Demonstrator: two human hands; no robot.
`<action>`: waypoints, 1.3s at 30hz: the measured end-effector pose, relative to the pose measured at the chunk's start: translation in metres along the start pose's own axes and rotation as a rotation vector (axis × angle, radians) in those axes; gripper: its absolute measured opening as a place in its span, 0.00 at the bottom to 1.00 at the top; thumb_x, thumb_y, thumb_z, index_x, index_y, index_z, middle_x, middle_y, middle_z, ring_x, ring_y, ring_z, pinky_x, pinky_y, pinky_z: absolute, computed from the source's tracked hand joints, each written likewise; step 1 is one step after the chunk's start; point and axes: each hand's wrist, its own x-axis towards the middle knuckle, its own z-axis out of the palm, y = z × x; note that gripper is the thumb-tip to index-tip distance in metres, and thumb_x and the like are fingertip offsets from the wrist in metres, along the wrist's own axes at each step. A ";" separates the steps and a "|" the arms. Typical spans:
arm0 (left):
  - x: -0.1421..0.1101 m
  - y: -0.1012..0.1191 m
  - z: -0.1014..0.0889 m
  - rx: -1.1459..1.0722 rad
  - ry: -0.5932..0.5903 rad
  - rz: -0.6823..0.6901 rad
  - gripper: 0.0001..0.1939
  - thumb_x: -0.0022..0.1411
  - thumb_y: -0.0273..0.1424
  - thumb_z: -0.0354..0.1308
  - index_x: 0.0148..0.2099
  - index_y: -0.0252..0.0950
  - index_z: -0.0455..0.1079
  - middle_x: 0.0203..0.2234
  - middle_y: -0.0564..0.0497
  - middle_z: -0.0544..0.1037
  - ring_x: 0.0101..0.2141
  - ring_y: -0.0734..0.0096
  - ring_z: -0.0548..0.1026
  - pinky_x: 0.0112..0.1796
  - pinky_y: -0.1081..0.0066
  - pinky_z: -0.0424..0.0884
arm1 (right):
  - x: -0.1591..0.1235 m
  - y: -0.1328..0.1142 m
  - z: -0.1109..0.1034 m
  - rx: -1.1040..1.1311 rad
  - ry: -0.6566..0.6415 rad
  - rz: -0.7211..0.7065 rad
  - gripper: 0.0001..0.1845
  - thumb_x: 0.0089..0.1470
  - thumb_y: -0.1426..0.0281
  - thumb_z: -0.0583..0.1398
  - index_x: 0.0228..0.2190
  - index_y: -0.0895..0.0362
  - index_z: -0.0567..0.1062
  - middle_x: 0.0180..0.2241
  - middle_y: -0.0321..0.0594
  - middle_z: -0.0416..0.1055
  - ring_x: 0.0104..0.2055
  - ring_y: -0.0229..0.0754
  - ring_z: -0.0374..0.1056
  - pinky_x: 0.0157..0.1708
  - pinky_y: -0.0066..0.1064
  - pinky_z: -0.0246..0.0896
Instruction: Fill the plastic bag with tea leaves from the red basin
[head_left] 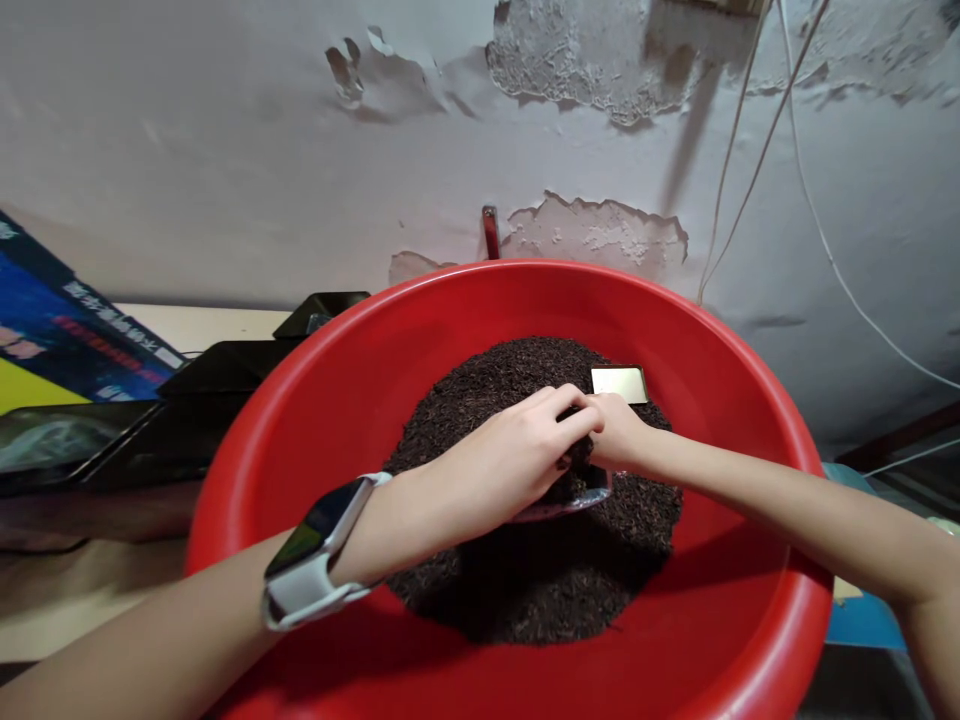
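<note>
A large red tub [315,440] holds a wide heap of dark, shredded, tea-like leaves [540,600]. Over the heap, a small bag [596,497] with a shiny clear rim shows dark leaf bits at its mouth. My left hand [529,440] is curled over the bag with fingers bent, a watch on its wrist. Close against it, my right hand [619,432] is closed at the bag's far right side; its fingertips are mostly hidden. Just behind the right hand, a pale, shiny rectangular piece [619,384] with a dark edge lies over the leaves.
Left of the tub are black boxes or trays [225,375] and a blue printed box [82,320]. A wall with peeling paint [300,180] rises behind, with white cords [810,190] hanging at right. Something blue [862,620] sits beyond the tub's right rim.
</note>
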 end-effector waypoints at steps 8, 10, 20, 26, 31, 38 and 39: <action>-0.001 0.000 -0.014 0.037 0.054 -0.101 0.09 0.62 0.24 0.46 0.40 0.35 0.67 0.36 0.51 0.71 0.38 0.71 0.70 0.38 0.72 0.67 | 0.003 0.001 0.008 -0.056 0.048 -0.028 0.17 0.52 0.70 0.52 0.42 0.60 0.72 0.34 0.49 0.74 0.35 0.47 0.69 0.32 0.31 0.57; 0.000 -0.003 -0.016 0.067 0.040 -0.139 0.09 0.62 0.25 0.48 0.41 0.35 0.67 0.36 0.51 0.71 0.38 0.70 0.70 0.38 0.72 0.66 | 0.003 0.000 0.006 -0.052 0.056 -0.033 0.17 0.52 0.69 0.52 0.43 0.60 0.71 0.35 0.48 0.74 0.34 0.46 0.69 0.31 0.31 0.56; 0.010 -0.044 -0.007 0.128 -0.130 -0.363 0.13 0.62 0.31 0.52 0.48 0.35 0.68 0.43 0.47 0.74 0.43 0.63 0.71 0.42 0.67 0.66 | -0.001 0.029 -0.022 0.506 0.028 -0.064 0.14 0.53 0.60 0.58 0.35 0.58 0.75 0.31 0.38 0.74 0.31 0.35 0.66 0.30 0.25 0.53; 0.014 -0.055 -0.009 0.084 -0.098 -0.433 0.14 0.61 0.31 0.51 0.47 0.33 0.69 0.43 0.45 0.75 0.43 0.63 0.72 0.44 0.67 0.66 | -0.002 0.033 -0.027 0.478 0.214 -0.038 0.12 0.55 0.64 0.57 0.30 0.61 0.74 0.27 0.38 0.71 0.28 0.33 0.63 0.31 0.25 0.53; 0.013 -0.059 -0.008 0.091 -0.040 -0.440 0.14 0.61 0.31 0.50 0.46 0.34 0.71 0.41 0.46 0.76 0.42 0.64 0.73 0.43 0.68 0.66 | -0.006 0.016 -0.017 0.285 0.349 -0.286 0.11 0.56 0.68 0.54 0.32 0.62 0.73 0.33 0.43 0.68 0.36 0.37 0.61 0.36 0.28 0.54; 0.014 -0.050 -0.015 0.069 0.085 -0.402 0.11 0.60 0.28 0.49 0.40 0.33 0.73 0.36 0.48 0.77 0.36 0.68 0.73 0.37 0.72 0.65 | 0.000 0.013 -0.005 0.103 0.140 -0.425 0.12 0.58 0.70 0.51 0.31 0.62 0.73 0.30 0.42 0.68 0.33 0.37 0.61 0.37 0.30 0.54; 0.013 -0.048 -0.016 0.076 0.097 -0.404 0.11 0.59 0.28 0.49 0.39 0.33 0.73 0.35 0.48 0.77 0.35 0.69 0.73 0.36 0.73 0.65 | 0.001 0.016 -0.006 0.079 0.141 -0.375 0.13 0.58 0.71 0.51 0.29 0.62 0.73 0.29 0.42 0.67 0.31 0.37 0.60 0.35 0.30 0.53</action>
